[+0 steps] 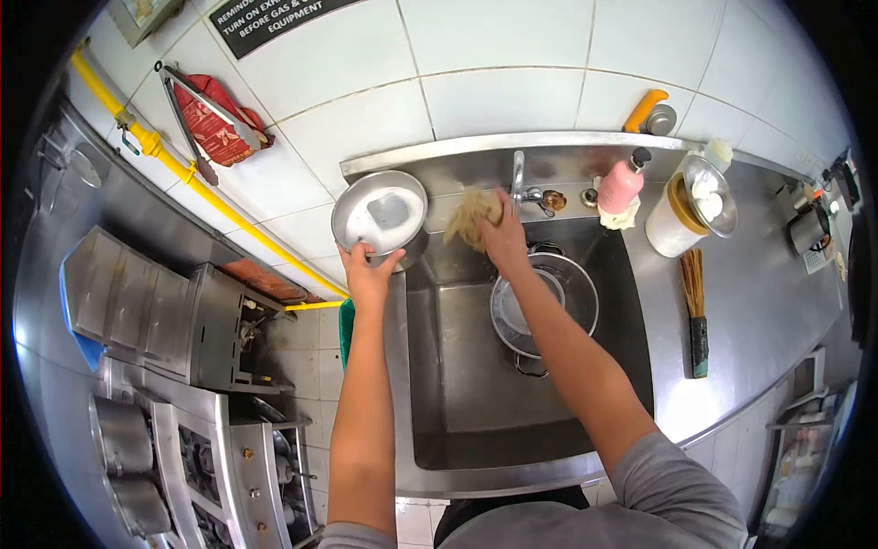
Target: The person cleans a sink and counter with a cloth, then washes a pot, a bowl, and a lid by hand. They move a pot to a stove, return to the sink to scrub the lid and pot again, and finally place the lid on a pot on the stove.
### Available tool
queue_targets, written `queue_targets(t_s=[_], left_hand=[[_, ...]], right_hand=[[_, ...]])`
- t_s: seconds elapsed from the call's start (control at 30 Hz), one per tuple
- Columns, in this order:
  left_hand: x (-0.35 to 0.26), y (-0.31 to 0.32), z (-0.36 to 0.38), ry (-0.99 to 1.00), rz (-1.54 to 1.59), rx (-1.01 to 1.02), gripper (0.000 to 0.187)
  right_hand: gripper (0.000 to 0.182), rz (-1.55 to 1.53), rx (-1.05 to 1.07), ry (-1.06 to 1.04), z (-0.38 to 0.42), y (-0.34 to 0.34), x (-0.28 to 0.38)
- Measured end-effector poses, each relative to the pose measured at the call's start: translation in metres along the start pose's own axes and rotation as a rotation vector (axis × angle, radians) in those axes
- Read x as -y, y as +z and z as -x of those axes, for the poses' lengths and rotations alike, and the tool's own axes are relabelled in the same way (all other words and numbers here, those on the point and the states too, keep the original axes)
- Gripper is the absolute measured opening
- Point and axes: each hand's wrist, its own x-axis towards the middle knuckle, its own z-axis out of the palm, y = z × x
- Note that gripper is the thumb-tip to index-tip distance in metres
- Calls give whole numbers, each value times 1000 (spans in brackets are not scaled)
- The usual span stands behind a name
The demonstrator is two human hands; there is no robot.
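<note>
Pan (pixel 341 216) by the far left corner of the sink (pixel 476 403), mouth up, suds (pixel 361 234) inside. Round, so no long axis. Can't tell if it's dead level. Left hand (pixel 369 265) is clamped on its near rim, thumb well apart from the fingers; reads as steadying it, suds kept in.

Scrubber (pixel 469 218) next, right of the pan and apart from it, over the sink's far side. Long axis slants far right to near left, loose end pointing left and near. Right hand (pixel 503 240) has its fingers clamped on the right end, probably to leave the loose end free; fingertips mostly hidden.

Tap (pixel 519 174) just beyond that hand. Pot (pixel 586 316) in the sink, handles far and near. Soap (pixel 620 189) on the far right ledge, likely parked for easy reach. Tub (pixel 662 231) right of it. Brush (pixel 695 311) on the right counter (pixel 759 302), bristles far, handle near.
</note>
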Motion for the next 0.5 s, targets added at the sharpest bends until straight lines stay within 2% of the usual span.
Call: queue_targets(t_s=[0.03, 0.1, 0.13, 0.2, 0.27, 0.33, 0.4, 0.47, 0.5], left_hand=[[2, 0, -1, 49, 41, -21, 51], [4, -1, -3, 99, 82, -39, 51], [3, -5, -5, 75, 122, -7, 51], [2, -14, -5, 47, 162, 20, 53], [2, -30, 3, -96, 120, 68, 51], [10, -46, 16, -71, 97, 22, 50], [9, -67, 28, -50, 74, -18, 48], [-13, -100, 37, -171, 343, -61, 42], [-11, -118, 41, -131, 255, -33, 40]], right_hand=[[66, 0, 3, 1, -15, 7, -6], [78, 421, -140, -263, -35, 21, -31], [78, 420, -142, -263, -38, 29, -45], [87, 812, 162, -283, -40, 43, -66], [83, 800, 166, -294, -40, 47, -68], [79, 780, 174, -290, -39, 61, -73], [73, 865, 25, -224, -46, 80, -77], [68, 871, 25, -245, -46, 101, -77], [63, 877, 13, -275, -45, 111, -74]])
